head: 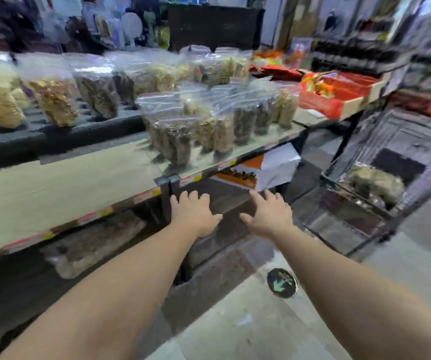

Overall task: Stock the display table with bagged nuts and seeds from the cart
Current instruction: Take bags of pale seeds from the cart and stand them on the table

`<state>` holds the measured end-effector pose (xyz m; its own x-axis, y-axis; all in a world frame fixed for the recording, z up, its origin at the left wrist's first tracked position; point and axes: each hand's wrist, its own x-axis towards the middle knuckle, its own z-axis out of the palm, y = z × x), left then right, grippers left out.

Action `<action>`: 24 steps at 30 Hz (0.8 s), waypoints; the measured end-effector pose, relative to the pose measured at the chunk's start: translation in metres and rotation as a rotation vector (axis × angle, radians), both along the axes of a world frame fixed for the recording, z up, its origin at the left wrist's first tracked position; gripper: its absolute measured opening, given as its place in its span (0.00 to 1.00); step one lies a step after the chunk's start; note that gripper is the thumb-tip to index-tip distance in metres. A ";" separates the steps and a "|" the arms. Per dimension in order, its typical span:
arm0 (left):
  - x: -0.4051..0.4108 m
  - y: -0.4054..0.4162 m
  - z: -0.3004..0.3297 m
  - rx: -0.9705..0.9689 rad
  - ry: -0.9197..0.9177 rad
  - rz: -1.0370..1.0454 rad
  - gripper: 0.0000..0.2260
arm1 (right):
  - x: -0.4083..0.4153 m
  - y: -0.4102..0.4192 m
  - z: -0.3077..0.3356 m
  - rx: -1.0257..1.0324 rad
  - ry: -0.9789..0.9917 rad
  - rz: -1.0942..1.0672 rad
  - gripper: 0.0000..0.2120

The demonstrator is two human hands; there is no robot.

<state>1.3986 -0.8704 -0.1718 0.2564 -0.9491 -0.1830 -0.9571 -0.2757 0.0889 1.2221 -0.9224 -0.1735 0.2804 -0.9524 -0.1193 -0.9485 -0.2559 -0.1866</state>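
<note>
Fingers (193, 197) of left hand (196, 214) and right hand (270, 213) spread, straight, holding nothing; both hover below the counter (61, 178) edge, palms down. Bagged nuts and seeds (209, 128) stand upright in tight rows at 12 o'clock from the hands, presumably so contents face shoppers. Cart (380, 183) at 2 o'clock holds a remaining bag (376, 181). Judgement: hands are free between loads, next reach likely toward cart. Frame blurred.

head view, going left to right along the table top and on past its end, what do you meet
large bags on the black tray → cluster of small zip bags → red packets in a box → wire cart
</note>
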 end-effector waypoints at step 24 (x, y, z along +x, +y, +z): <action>-0.289 -0.400 0.016 -0.073 0.050 -0.671 0.32 | -0.303 -0.265 -0.014 0.041 -0.209 -0.839 0.34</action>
<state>1.1100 -1.2704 -0.1555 -0.3998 -0.9101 -0.1087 -0.9131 0.3852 0.1334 0.9191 -1.1878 -0.1878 -0.4937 -0.8502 -0.1828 -0.7658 0.5246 -0.3720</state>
